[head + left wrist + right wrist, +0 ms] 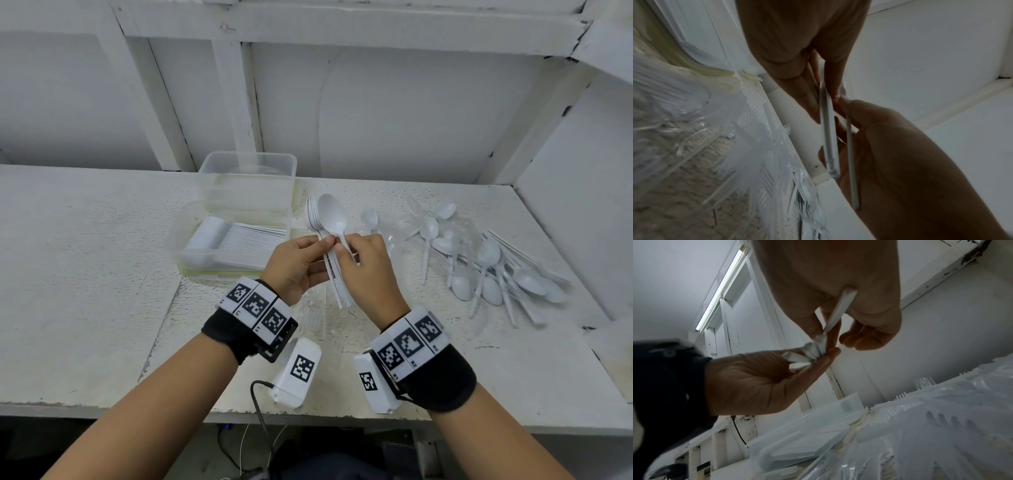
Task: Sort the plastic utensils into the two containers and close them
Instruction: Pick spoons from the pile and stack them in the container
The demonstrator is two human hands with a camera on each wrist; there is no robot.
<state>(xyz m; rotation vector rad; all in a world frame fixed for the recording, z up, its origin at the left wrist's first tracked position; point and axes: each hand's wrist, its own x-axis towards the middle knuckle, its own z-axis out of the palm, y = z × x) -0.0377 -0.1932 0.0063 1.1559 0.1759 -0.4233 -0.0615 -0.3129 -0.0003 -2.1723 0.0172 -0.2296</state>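
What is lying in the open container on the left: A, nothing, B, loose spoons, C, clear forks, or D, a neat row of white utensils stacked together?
D: the head view shows the open container holding a tidy row of white utensils packed side by side, while the spoons lie loose on the table to the right.

White spoons (330, 219) fan out in the middle, and at three o'clock a pile of utensils (486, 267) mixes more white spoons with clear, see-through forks. At eleven o'clock the containers (236, 219) are clear plastic with a faint yellow-green rim and a white stack inside, on a speckled off-white table (85, 274). Black wristbands (442, 377) carry white blocks printed with black-and-white square codes.
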